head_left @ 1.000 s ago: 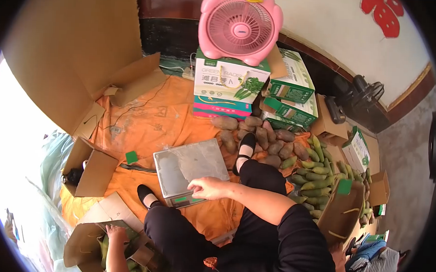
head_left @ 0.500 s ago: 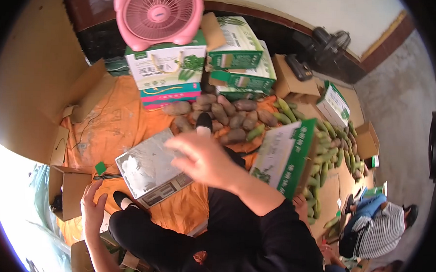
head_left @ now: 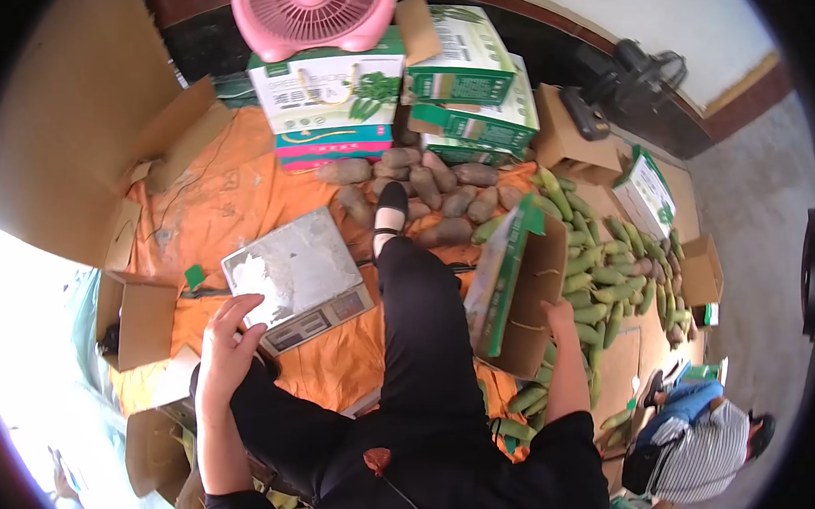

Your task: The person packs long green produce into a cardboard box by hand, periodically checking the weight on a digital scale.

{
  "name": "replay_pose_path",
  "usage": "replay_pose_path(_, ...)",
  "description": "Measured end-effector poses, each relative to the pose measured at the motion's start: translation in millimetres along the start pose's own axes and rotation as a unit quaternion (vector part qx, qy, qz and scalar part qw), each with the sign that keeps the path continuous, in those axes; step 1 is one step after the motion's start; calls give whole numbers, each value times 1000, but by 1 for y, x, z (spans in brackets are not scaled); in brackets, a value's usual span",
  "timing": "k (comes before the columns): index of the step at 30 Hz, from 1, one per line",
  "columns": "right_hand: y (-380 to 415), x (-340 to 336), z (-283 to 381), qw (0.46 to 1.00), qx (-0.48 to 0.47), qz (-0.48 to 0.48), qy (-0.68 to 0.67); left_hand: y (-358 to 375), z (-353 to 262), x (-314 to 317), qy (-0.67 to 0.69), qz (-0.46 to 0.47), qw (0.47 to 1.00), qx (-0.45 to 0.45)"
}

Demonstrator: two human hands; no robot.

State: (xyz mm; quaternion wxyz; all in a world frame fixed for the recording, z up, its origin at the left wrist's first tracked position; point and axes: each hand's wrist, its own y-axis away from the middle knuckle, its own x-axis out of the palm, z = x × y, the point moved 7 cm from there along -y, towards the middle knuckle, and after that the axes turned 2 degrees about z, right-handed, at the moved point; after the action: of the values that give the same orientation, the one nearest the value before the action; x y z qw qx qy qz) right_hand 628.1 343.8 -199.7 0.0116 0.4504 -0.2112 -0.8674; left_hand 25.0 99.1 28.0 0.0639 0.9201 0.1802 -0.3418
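Observation:
My left hand [head_left: 229, 345] is raised beside the near left corner of the flat metal-topped scale [head_left: 312, 259], its fingers curved and apart with nothing in them. My right hand [head_left: 561, 318] grips the near right edge of an open carton [head_left: 538, 278], which has a green and white printed side and a bare brown inside. The carton stands tilted to the right of my legs, with its opening towards the right. A yellowish cord handle shows in it. The scale's display panel faces me, and a whitish patch covers part of its plate.
Brownish tubers [head_left: 442, 188] lie beyond my foot on the orange sheet [head_left: 219, 192]. Many green radishes [head_left: 611, 277] are heaped at the right. Printed cartons [head_left: 328, 92] carry a pink fan [head_left: 311, 14]. A person in a striped shirt [head_left: 708, 454] is at the lower right.
My right hand has moved from above the scale to the carton at the right. The carton has turned, showing its inside. My left hand has moved right, closer to the scale.

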Motion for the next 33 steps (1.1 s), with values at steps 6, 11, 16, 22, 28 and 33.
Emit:
replay_pose_path(6,-1,-26,42,999,22,-35,-9,7,-12,9,28,14,999,-29)
replay_pose_path(11,15,-86,122,971,-95,-121,-182,15,-19,9,8,-8,1000,-2)
replay_pose_path(16,34,-122,212,895,-135,-134,-403,23,-34,-1,19,-45,999,25)
replay_pose_path(22,85,-70,330,800,-225,55,-554,40,-75,-2,39,0,993,114)
replay_pose_path(28,161,51,391,749,-190,199,-603,51,-109,26,44,72,974,210)
replay_pose_path(33,212,167,399,727,-90,345,-587,38,-102,26,-129,-29,963,235)
